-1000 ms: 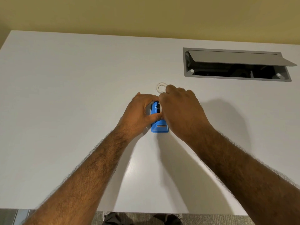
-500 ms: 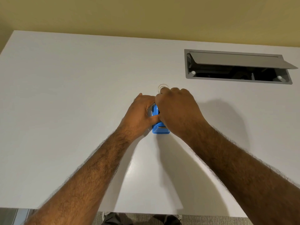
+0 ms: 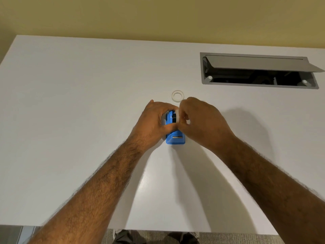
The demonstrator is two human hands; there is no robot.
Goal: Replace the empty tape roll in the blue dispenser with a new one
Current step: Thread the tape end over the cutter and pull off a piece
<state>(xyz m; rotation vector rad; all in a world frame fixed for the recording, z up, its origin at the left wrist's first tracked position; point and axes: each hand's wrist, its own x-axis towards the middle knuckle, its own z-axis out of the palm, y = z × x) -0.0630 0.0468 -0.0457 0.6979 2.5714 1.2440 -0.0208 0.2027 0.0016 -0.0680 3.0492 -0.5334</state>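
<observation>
The blue dispenser (image 3: 175, 138) stands on the white table (image 3: 70, 120), its cutter end toward me. My left hand (image 3: 154, 120) grips its left side. A black hub (image 3: 174, 117) shows at the top of the dispenser. My right hand (image 3: 202, 122) pinches a whitish tape roll (image 3: 179, 117) right beside that hub, on the dispenser's right side. Another clear tape ring (image 3: 178, 96) lies flat on the table just beyond my hands, untouched.
An open grey cable hatch (image 3: 258, 71) with a raised lid is set into the table at the far right. A yellow wall runs behind the table. The table's near edge lies below my forearms, with carpet and shoes under it.
My right hand has drawn back to the right off the dispenser top, exposing the black hub and the whitish roll in its fingers. The far ring is fully uncovered again. My left hand stays put.
</observation>
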